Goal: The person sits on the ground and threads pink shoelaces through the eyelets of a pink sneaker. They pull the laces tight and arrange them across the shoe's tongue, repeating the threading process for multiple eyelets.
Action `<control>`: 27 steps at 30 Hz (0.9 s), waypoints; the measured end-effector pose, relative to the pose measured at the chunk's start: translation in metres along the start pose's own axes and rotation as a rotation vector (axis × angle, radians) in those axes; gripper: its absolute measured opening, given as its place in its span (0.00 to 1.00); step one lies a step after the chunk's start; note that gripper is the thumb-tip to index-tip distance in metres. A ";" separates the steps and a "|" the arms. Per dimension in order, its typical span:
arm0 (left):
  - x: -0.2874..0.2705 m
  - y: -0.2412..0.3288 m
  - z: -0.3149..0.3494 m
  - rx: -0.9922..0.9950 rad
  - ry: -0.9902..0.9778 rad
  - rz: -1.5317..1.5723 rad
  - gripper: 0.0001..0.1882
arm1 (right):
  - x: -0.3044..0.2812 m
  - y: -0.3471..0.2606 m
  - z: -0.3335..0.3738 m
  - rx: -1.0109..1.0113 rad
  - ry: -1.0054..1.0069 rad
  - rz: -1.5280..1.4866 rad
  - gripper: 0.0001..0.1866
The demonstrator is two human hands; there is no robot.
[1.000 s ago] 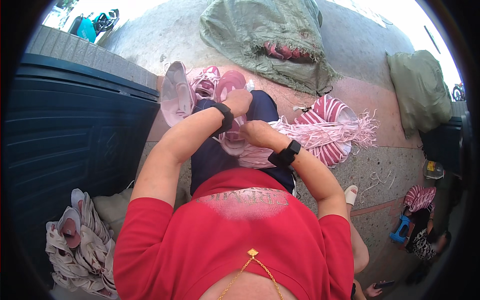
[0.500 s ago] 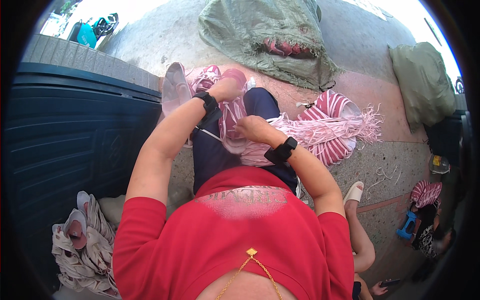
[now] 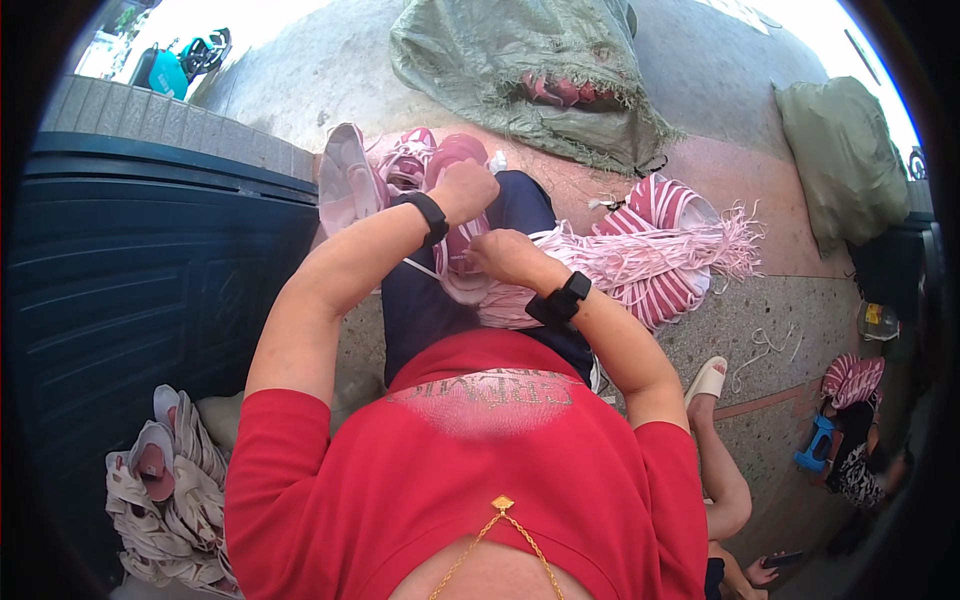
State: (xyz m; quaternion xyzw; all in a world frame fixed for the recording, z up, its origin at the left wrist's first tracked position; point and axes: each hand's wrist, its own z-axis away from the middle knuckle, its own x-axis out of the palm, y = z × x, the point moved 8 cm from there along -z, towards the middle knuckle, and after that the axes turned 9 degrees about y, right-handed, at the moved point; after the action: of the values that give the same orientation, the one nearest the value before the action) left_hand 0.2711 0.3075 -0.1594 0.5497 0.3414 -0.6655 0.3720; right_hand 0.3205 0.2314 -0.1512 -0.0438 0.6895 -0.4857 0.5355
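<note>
A pink shoe upper (image 3: 461, 150) with white stripes lies on my left thigh. My left hand (image 3: 468, 193) is over its middle, with the fingers curled; what they pinch is hidden. At the upper's nearer end my right hand (image 3: 506, 257) is closed on its edge, the fingertips partly hidden. A white lace (image 3: 421, 267) trails out to the left of the upper. Across my right thigh and beyond it stretches a thick bundle of pale pink laces (image 3: 620, 258), lying over a stack of pink-and-white striped uppers (image 3: 655, 205).
Beyond the knees lie a laced pink shoe upper (image 3: 408, 160) and a pale upper (image 3: 347, 175). A torn green sack (image 3: 520, 75) holds pink pieces; another sack (image 3: 842, 160) stands right. A blue door (image 3: 150, 270) and piled pale uppers (image 3: 165, 490) are at left. Another person's leg (image 3: 722, 465) shows right.
My left hand has shifted a little to the right and nearer over the upper, baring its far end. The right hand has stayed almost in place.
</note>
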 end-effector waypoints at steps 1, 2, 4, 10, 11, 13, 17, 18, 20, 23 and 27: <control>-0.002 0.010 0.003 0.100 0.054 -0.076 0.07 | 0.001 -0.001 0.000 0.001 -0.005 0.009 0.14; -0.002 0.011 0.006 0.078 0.081 -0.065 0.07 | 0.002 -0.003 0.000 0.002 -0.010 0.018 0.14; -0.003 0.010 0.012 0.038 0.133 -0.043 0.07 | 0.006 -0.006 -0.001 -0.028 0.018 0.010 0.15; 0.015 -0.029 0.011 -0.162 -0.065 0.693 0.09 | 0.017 -0.060 0.003 -0.231 0.049 -0.020 0.14; 0.016 -0.035 0.013 -0.212 -0.069 0.842 0.11 | 0.016 -0.072 0.005 -0.260 0.047 -0.064 0.14; 0.012 -0.046 0.012 -0.256 -0.031 0.897 0.11 | -0.006 -0.090 0.011 -0.303 0.021 -0.042 0.13; -0.002 -0.082 0.026 -0.349 0.055 0.830 0.11 | -0.136 -0.104 0.017 -0.219 -0.062 0.062 0.11; -0.005 -0.095 0.040 -0.384 0.091 0.813 0.12 | -0.186 -0.122 0.017 -0.256 0.001 0.055 0.10; -0.004 -0.118 0.081 -0.515 0.095 0.907 0.11 | -0.279 -0.162 0.025 -0.414 0.279 -0.010 0.08; -0.017 -0.135 0.117 -0.615 0.059 0.893 0.09 | -0.301 -0.177 0.078 -0.462 0.254 -0.113 0.08; -0.043 -0.134 0.119 -0.565 0.064 0.833 0.10 | -0.191 -0.146 0.153 -0.268 -0.142 -0.165 0.08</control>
State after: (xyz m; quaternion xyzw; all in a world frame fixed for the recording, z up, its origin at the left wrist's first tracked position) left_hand 0.1030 0.2758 -0.0912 0.5374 0.2709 -0.3248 0.7296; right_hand 0.4530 0.1704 0.0935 -0.2054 0.7026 -0.4274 0.5306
